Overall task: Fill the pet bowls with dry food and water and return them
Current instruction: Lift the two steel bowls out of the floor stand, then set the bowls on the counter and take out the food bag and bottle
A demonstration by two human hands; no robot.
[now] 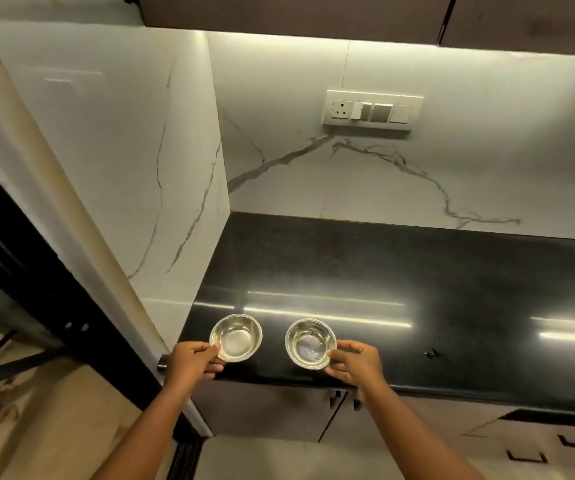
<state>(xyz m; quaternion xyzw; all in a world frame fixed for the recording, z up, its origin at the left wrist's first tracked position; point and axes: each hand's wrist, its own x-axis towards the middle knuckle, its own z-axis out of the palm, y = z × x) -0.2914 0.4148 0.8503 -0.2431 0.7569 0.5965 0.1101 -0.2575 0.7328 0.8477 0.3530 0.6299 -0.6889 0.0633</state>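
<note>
Left hand (194,358) pinches the near rim of the left bowl (236,337); right hand (355,363) likewise grips the right bowl (311,344). Both bowls sit empty at the counter's (417,271) front-left corner, side by side, each directly ahead of its own hand.

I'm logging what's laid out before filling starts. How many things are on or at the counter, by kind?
Steel bowls: 2, the left bowl and the right bowl, both on the black counter
Hands: 2, the left hand and the right hand, each gripping a bowl's rim
Total: 4
</note>
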